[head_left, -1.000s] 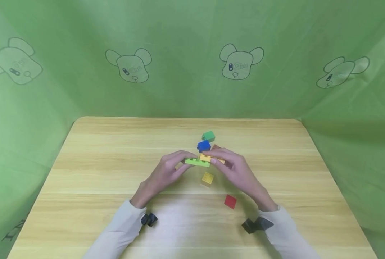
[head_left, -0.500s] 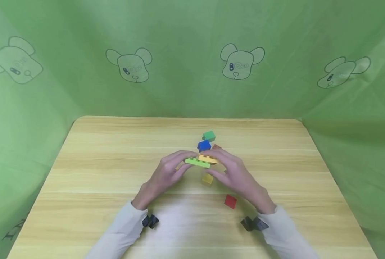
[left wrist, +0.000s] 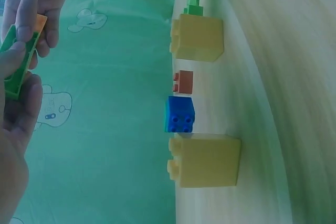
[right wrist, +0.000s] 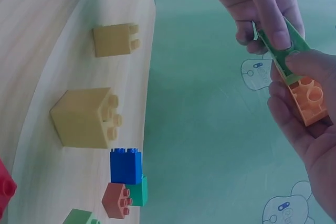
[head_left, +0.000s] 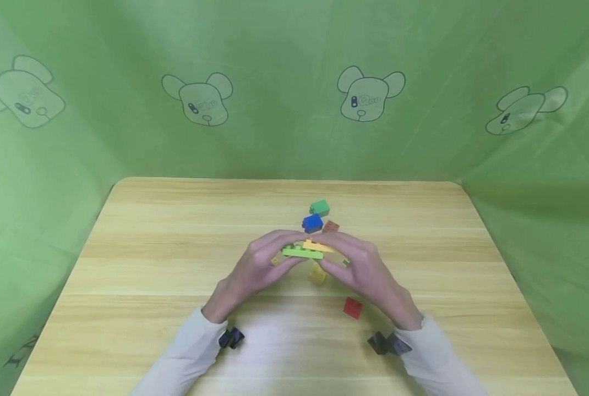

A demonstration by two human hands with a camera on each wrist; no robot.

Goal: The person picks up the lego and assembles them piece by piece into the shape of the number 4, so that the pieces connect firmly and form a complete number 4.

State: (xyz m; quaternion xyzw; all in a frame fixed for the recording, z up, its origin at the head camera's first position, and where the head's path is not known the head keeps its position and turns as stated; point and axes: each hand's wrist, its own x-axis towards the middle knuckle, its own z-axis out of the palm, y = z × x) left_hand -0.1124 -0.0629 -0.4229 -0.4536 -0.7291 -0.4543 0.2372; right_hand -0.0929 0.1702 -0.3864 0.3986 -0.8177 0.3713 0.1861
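Observation:
Above the table, my left hand (head_left: 255, 267) pinches a long light green toy building brick (head_left: 301, 252). My right hand (head_left: 369, 267) holds an orange building brick (head_left: 318, 246) overlapping the green one's top at its right part. In the right wrist view the hollow underside of the orange brick (right wrist: 312, 98) shows beside the green brick (right wrist: 287, 51). Both thumbs press on the green brick's underside there, and fingers curl round the far side. Whether the two bricks are fully pressed together I cannot tell.
Behind the hands lie a green brick (head_left: 320, 208), a blue brick (head_left: 312, 223) and a brown brick (head_left: 331, 226). Nearer are a yellow brick (head_left: 317, 274) and a red brick (head_left: 352, 308). Another yellow brick (left wrist: 207, 161) and a small light green piece (head_left: 346, 262) are partly hidden by the hands.
The right hand has shifted left, bringing the orange brick further over the green one. Its thumb has moved from the orange brick to beneath the green brick. The loose bricks have stayed put.

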